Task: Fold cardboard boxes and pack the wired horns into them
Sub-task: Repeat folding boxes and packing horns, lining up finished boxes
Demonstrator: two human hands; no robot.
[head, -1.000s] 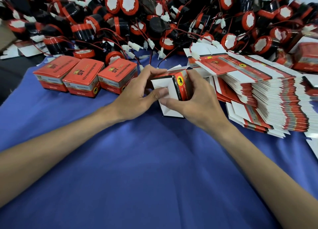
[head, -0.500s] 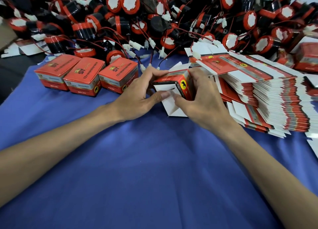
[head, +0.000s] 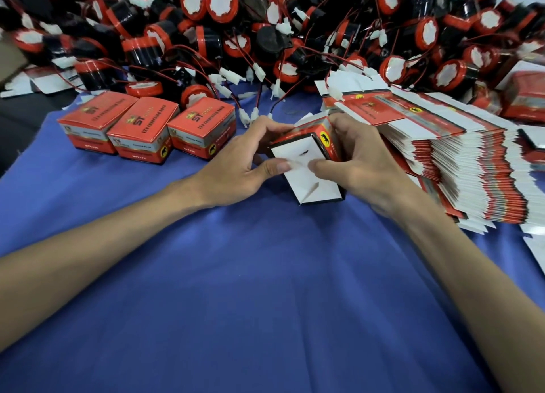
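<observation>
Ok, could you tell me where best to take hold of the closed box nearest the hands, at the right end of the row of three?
Probably from above, pinching its near and far faces. The closed box stands flat, lid up, and the middle box sits close on its left, so a side pinch looks tight. Mind the wired horns just behind it.

Open blue cloth (head: pixel 265 289) fills the near half. At centre, left hand (head: pixel 233 168) and right hand (head: pixel 362 162) grip a half-folded box (head: pixel 298 156). Three closed boxes (head: pixel 147 127) stand far left, flat cartons (head: pixel 472 168) crowd the right, and a heap of wired horns (head: pixel 265 38) (wires trailing nearer) walls the far side.
</observation>
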